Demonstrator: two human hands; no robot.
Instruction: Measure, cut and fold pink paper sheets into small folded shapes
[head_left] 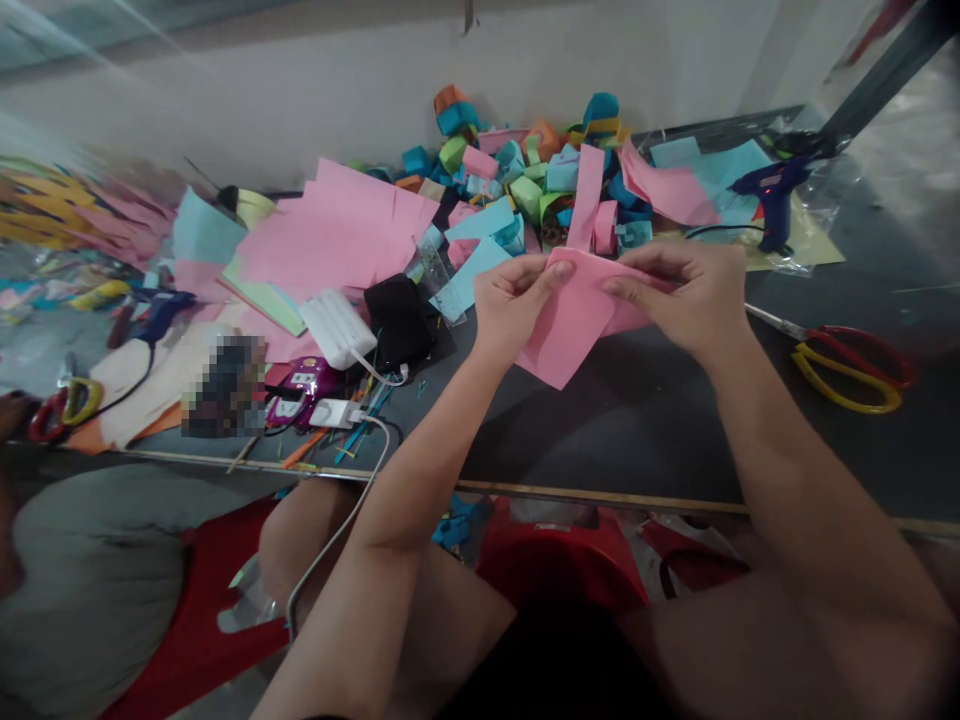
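Both my hands hold one piece of pink paper (570, 325) above the dark table (660, 420). My left hand (510, 300) pinches its upper left edge with thumb and fingers closed. My right hand (686, 290) grips the upper right part, fingers curled over the fold. The sheet hangs down to a point between my hands. A pink strip (586, 195) stands up just behind it.
A heap of folded coloured paper pieces (525, 165) lies at the back, pink sheets (337, 230) to its left. A blue glue gun (776, 190) and red-yellow scissors (847, 365) sit right. A white power bank (337, 325), black pouch (397, 320) and cables lie left. Another person's knee (315, 530) shows below the table edge.
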